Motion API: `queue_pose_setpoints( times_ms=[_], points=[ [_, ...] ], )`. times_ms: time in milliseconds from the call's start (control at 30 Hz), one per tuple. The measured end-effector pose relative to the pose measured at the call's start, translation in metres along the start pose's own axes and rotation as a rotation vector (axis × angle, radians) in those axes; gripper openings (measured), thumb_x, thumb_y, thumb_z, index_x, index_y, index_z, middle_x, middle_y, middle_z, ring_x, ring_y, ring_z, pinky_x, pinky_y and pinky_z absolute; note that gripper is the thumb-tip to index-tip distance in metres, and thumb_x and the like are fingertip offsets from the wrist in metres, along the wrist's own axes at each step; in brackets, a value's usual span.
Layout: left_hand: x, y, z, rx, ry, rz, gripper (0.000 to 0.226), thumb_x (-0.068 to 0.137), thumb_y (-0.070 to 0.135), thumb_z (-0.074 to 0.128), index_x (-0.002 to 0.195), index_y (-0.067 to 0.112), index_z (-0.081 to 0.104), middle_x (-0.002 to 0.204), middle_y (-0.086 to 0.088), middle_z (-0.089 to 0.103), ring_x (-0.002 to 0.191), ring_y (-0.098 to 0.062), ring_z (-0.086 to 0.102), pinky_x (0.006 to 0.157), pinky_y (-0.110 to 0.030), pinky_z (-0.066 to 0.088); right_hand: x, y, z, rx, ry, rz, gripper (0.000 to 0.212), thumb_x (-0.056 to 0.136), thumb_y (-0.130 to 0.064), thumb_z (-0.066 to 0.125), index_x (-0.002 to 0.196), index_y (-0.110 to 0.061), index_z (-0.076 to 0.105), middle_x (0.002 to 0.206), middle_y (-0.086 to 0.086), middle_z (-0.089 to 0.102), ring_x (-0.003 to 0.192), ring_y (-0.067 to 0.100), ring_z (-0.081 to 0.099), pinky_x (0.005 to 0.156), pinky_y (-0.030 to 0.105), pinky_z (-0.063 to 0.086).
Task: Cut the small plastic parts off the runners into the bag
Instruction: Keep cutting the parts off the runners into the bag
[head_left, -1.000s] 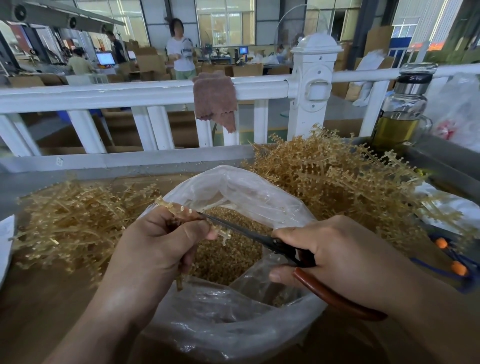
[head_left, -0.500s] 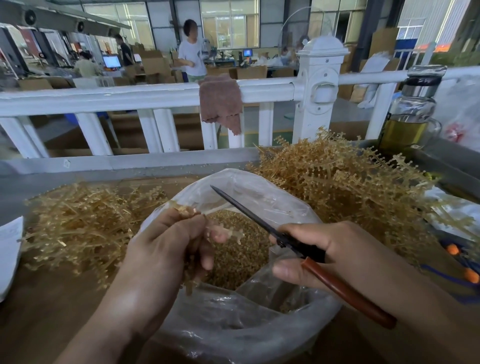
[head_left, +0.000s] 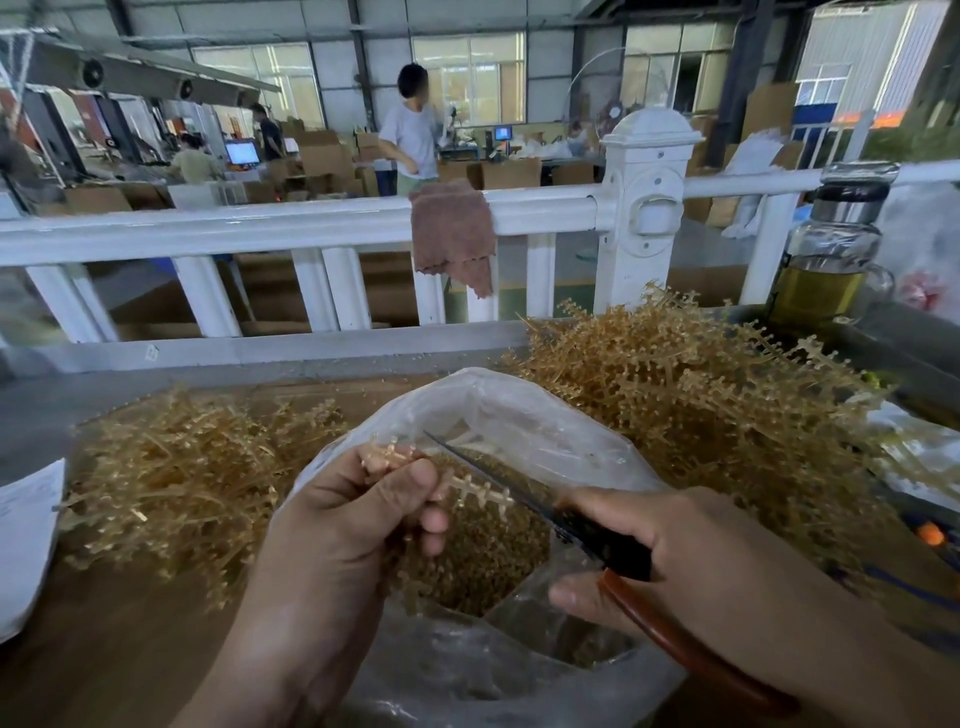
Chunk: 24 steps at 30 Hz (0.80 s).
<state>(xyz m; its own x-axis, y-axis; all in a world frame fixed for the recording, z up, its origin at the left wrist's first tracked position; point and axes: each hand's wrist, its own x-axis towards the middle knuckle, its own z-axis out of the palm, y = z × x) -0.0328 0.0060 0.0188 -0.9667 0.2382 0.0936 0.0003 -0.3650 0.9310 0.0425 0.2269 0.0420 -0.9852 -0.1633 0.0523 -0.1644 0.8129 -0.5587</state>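
— Two hands logged. What did my left have?
— Your left hand (head_left: 358, 519) pinched a tan runner (head_left: 475, 489) between the thumb and curled fingers, over the open mouth of the clear plastic bag (head_left: 524, 415). The runner's free end, side branches attached, stuck out to your right.
— And the right?
— Your right hand (head_left: 696, 551) was curled round the scissors (head_left: 602, 540), which were black near the pivot, with one red-brown handle running out below the palm. The dark blade pointed up and left across the bag mouth, and the runner's tip met it. Could not tell whether the blades stood apart.
— Where were the cut pieces?
— A brown heap of small parts (head_left: 483, 566) lay inside the bag, right under the runner. The bag sat on the wooden table (head_left: 104, 654) between two piles. The left pile (head_left: 182, 467) was thin and tangled. The right pile (head_left: 701, 395) was taller and bristly, its foot touching the bag.
— Anything else noted?
— White paper (head_left: 23, 545) at the table's left edge. Behind, a white railing (head_left: 208, 228) with a brownish cloth (head_left: 452, 234) hung over it. A glass bottle (head_left: 831, 265) of yellow liquid at far right.
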Motion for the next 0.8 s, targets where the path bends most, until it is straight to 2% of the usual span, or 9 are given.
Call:
queue_pose_setpoints(
  times_ms=[33,133,200,467,600,800],
  points=[
    [-0.0004,0.0007,0.0000,0.007,-0.001,-0.005,0.013,0.065,0.024,0.078,0.072,0.014,0.073,0.068,-0.013,0.061,0.055,-0.019,0.057,0.049,-0.023,0.050,-0.0002,-0.0002,-0.0006,-0.014,0.001,0.004,0.066,0.070,-0.085,0.052,0.121,-0.043,0.052,0.097,-0.022,0.067,0.079,-0.005,0.064,0.065,0.018,0.051],
    [-0.0017,0.0016,-0.0013,0.030,-0.016,-0.022,0.007,0.074,0.024,0.072,0.072,0.018,0.075,0.074,-0.015,0.065,0.061,-0.020,0.059,0.055,-0.025,0.052,-0.0022,-0.0013,-0.0029,-0.072,0.026,0.019,0.073,0.067,-0.085,0.047,0.123,-0.040,0.047,0.107,-0.016,0.065,0.092,0.001,0.062,0.079,0.030,0.056],
    [-0.0020,0.0020,-0.0023,0.022,-0.024,-0.016,0.009,0.078,0.021,0.069,0.073,0.017,0.075,0.075,-0.016,0.066,0.063,-0.021,0.060,0.056,-0.024,0.053,-0.0028,-0.0031,-0.0034,-0.105,0.030,0.020,0.077,0.064,-0.086,0.042,0.124,-0.037,0.044,0.111,-0.013,0.065,0.097,0.005,0.062,0.083,0.036,0.055],
    [-0.0020,0.0028,-0.0031,0.007,-0.025,0.021,0.008,0.076,0.021,0.070,0.073,0.018,0.076,0.072,-0.013,0.065,0.061,-0.018,0.061,0.055,-0.022,0.054,-0.0040,-0.0051,-0.0029,-0.194,0.058,0.015,0.069,0.069,-0.080,0.044,0.120,-0.036,0.050,0.099,-0.015,0.065,0.088,0.005,0.061,0.076,0.035,0.053],
    [-0.0017,0.0027,-0.0039,0.005,-0.028,0.022,0.013,0.069,0.028,0.077,0.077,0.017,0.075,0.072,-0.014,0.064,0.061,-0.018,0.060,0.055,-0.022,0.054,-0.0038,-0.0043,-0.0027,-0.203,0.058,0.002,0.057,0.076,-0.074,0.056,0.121,-0.039,0.053,0.099,-0.015,0.066,0.088,0.005,0.062,0.076,0.030,0.052],
    [-0.0039,0.0021,-0.0036,0.019,-0.055,0.028,0.015,0.069,0.026,0.077,0.076,0.013,0.073,0.074,-0.016,0.065,0.063,-0.020,0.061,0.056,-0.022,0.053,-0.0037,-0.0049,-0.0019,-0.152,0.068,-0.034,0.066,0.070,-0.081,0.047,0.125,-0.043,0.048,0.100,-0.016,0.068,0.088,0.003,0.064,0.075,0.032,0.055]
  ],
)
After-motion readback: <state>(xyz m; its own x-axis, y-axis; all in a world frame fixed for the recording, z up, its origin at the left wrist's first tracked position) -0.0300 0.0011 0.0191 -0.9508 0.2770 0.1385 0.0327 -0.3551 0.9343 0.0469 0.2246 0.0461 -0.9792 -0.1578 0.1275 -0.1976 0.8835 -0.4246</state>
